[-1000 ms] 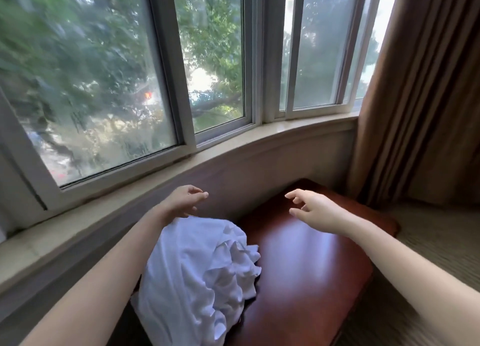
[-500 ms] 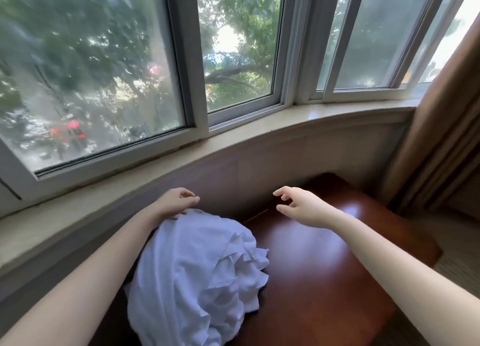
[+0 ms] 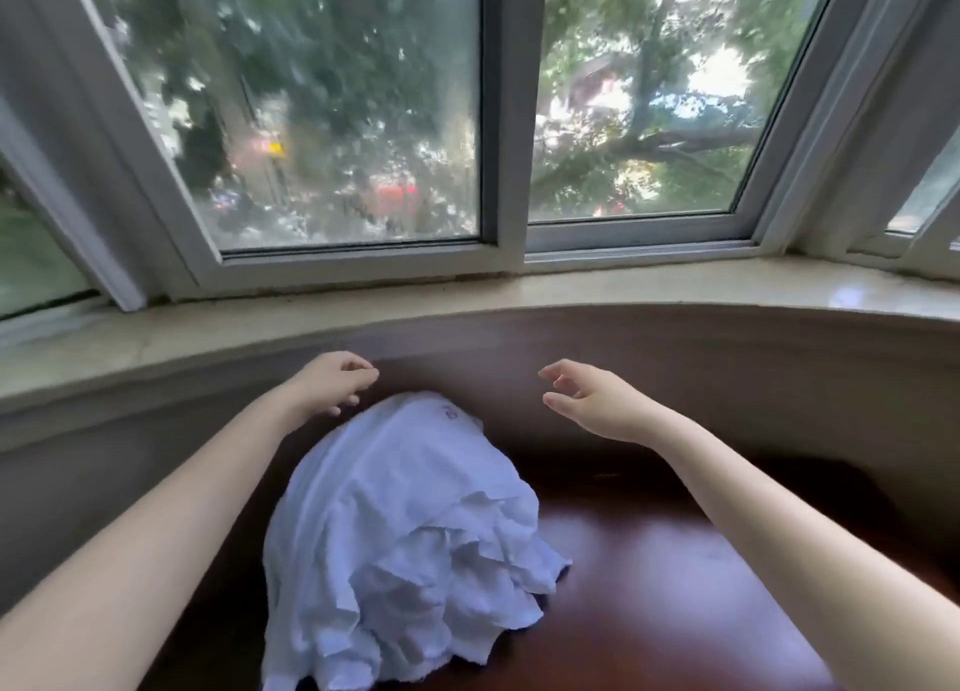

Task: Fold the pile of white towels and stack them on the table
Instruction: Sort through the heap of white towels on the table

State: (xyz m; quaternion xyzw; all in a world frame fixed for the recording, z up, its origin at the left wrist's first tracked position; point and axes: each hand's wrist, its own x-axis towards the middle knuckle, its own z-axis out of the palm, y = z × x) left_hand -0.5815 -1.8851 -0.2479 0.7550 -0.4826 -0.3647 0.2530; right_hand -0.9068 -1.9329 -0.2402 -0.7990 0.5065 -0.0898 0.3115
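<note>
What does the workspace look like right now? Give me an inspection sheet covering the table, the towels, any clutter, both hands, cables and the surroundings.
Surface: dark glossy wooden table, with the pile on its left part.
Job's things: pile of white towels, crumpled and unfolded; no folded stack seen.
Clutter: nothing seen.
Hands: left hand at the pile's far edge, loosely curled, holding nothing; whether it touches the cloth cannot be told. Right hand open over the table, apart from the pile.
Cables: nothing seen.
Surroundings: pale window sill behind the table; window above it, trees outside.
</note>
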